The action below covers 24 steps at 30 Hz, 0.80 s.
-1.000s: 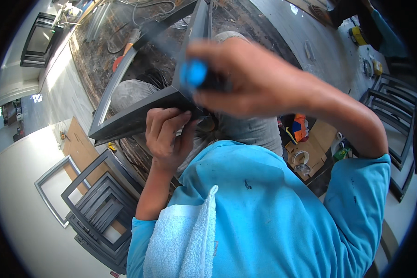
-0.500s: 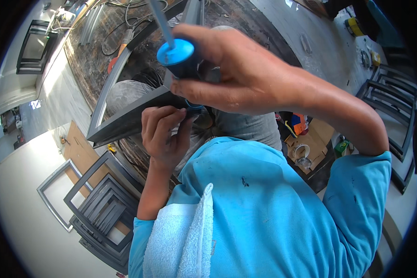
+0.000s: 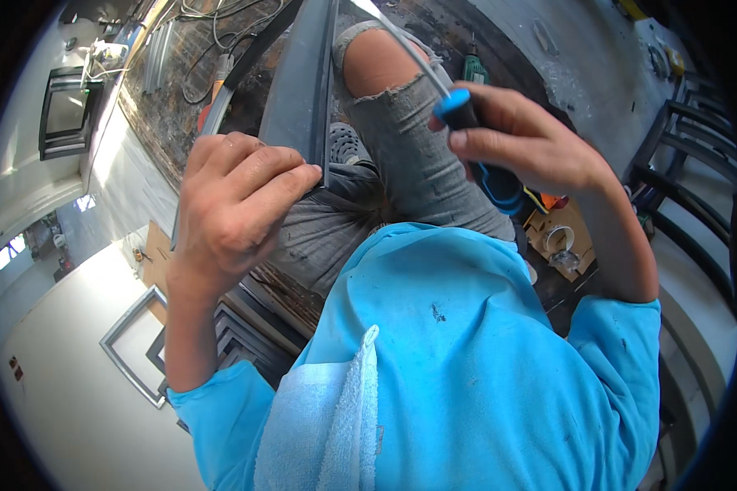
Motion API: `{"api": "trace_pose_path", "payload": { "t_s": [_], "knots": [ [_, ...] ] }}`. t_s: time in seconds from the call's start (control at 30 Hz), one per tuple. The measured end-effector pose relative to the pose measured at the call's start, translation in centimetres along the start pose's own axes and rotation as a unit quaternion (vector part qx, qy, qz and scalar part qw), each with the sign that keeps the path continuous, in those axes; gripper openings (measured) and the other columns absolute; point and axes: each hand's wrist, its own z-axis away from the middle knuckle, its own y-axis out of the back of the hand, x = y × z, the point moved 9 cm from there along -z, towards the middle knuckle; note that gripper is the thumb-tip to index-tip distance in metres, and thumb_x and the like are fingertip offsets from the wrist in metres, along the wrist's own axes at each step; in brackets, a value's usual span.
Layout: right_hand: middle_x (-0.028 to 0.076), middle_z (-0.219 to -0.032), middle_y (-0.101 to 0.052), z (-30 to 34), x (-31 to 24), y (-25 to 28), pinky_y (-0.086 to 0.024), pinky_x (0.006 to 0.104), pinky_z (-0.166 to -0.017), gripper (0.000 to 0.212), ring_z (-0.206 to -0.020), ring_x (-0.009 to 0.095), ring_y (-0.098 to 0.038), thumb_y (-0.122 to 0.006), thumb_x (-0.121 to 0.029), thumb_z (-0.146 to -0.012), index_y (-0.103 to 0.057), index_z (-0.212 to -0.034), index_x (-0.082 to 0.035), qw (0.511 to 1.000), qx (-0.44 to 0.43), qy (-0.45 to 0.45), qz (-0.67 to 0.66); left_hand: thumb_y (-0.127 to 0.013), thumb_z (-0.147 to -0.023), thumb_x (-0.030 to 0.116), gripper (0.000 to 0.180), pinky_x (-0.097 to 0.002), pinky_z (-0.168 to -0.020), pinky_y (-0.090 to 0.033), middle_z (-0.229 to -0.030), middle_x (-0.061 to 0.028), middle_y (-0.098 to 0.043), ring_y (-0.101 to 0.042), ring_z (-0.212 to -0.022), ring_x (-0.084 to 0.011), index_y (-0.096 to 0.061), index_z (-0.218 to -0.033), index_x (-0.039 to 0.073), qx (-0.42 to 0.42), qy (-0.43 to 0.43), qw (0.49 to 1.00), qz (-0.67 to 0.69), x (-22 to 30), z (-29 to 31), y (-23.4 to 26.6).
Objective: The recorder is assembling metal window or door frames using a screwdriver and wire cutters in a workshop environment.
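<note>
A long dark grey metal frame stretches away from my lap toward the upper edge of the head view. My left hand is closed over its near end, with the fingertips at the right edge of the profile. The thumb is hidden. To the right, over my knee, my right hand grips a screwdriver with a black and blue handle. Its shaft points up and to the left, and the tip looks bright and blurred near the frame's far part. I cannot tell whether the tip touches the frame.
A green power tool rests on the dark work surface beyond my knee. Cables and an orange-ended tool lie at the upper left. Dark frames stand at the right; others lean at the left. Cardboard lies beside my leg.
The frame has swung round and now points away from me. My left hand has moved left and onto its top. My right hand has moved right with the screwdriver.
</note>
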Motion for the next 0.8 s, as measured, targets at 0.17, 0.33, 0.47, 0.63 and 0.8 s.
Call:
{"api": "trace_pose_path", "payload": {
  "t_s": [0.17, 0.33, 0.47, 0.63, 0.8],
  "knots": [
    [0.005, -0.076, -0.055, 3.9, 0.6, -0.7, -0.044, 0.0329, -0.063, 0.029, -0.068, 0.015, -0.052, -0.061, -0.021, -0.096, -0.056, -0.117, -0.002, 0.995, -0.02, -0.06, 0.082, -0.069, -0.072, 0.011, 0.021, -0.035, -0.08, -0.044, -0.094, -0.0008, -0.069, -0.061, -0.086, -0.0202, -0.072, -0.092, 0.009, -0.078, -0.059, 0.995, -0.023, 0.5, -1.4, -0.6],
    [0.012, -0.072, -0.057, 5.5, 0.7, -0.6, -0.045, 0.0367, -0.062, 0.042, -0.064, 0.023, -0.058, -0.062, -0.019, -0.089, -0.053, -0.126, -0.001, 0.989, -0.008, -0.006, 0.144, -0.075, -0.069, 0.006, 0.024, -0.0382, -0.081, -0.043, -0.091, -0.0028, -0.066, -0.06, -0.086, -0.0235, -0.068, -0.093, 0.008, -0.07, -0.077, 0.994, -0.025, 0.6, -1.2, -1.4],
    [0.012, -0.074, -0.06, 5.5, 0.4, -0.8, -0.046, 0.0382, -0.062, 0.049, -0.064, 0.024, -0.061, -0.065, -0.021, -0.088, -0.049, -0.13, -0.002, 0.985, -0.04, -0.042, 0.165, -0.075, -0.067, 0.003, 0.029, -0.0391, -0.083, -0.042, -0.093, -0.0056, -0.065, -0.06, -0.088, -0.0247, -0.066, -0.094, 0.006, -0.054, -0.07, 0.996, -0.013, 0.4, -0.8, -1.8],
    [0.01, -0.075, -0.062, 5.0, -0.3, -1.4, -0.049, 0.0365, -0.062, 0.053, -0.067, 0.023, -0.063, -0.068, -0.021, -0.087, -0.046, -0.132, -0.003, 0.986, -0.071, -0.045, 0.144, -0.074, -0.068, 0.006, 0.032, -0.0392, -0.087, -0.044, -0.098, -0.0018, -0.067, -0.062, -0.094, -0.0223, -0.07, -0.099, 0.009, -0.078, -0.045, 0.996, 0.006, -0.6, -0.5, -1.8],
    [0.017, -0.095, -0.062, 5.5, -0.7, -1.5, -0.052, 0.037, -0.065, 0.069, -0.076, 0.026, -0.065, -0.072, -0.013, -0.076, -0.04, -0.135, 0.001, 0.982, -0.079, -0.064, 0.162, -0.074, -0.068, 0.004, 0.028, -0.0381, -0.087, -0.045, -0.097, -0.0004, -0.069, -0.062, -0.095, -0.0221, -0.073, -0.095, 0.012, -0.102, -0.082, 0.991, 0.011, 0.3, -1.3, -1.7]
  ]
}}
